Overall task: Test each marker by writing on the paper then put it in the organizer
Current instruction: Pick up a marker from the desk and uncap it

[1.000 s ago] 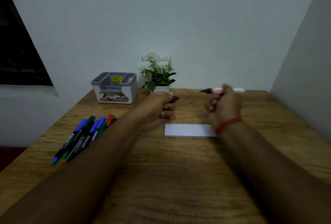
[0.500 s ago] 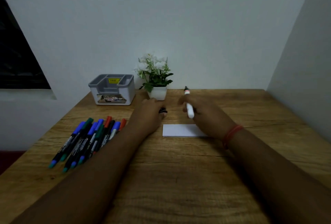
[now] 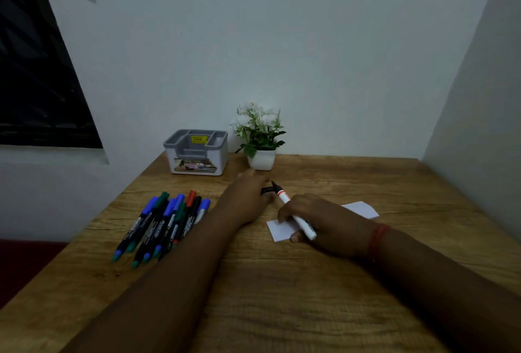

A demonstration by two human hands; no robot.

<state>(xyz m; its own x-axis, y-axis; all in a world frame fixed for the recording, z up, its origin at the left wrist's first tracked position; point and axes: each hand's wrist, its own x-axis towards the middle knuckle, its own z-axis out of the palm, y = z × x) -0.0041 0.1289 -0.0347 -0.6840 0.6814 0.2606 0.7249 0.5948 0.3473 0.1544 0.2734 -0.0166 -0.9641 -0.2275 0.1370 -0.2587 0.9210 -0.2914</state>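
Wooden table [image 3: 282, 296] near edge bare; right hand [image 3: 324, 223] grips marker [image 3: 296, 216].

"OP" on organizer [image 3: 197, 152] front label, rest blurred

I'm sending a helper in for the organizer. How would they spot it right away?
Look to the far left corner of the wooden table, against the white wall. The organizer stands there, left of the potted plant. It is the only box: white sides, grey compartmented top, a yellow sticker inside.
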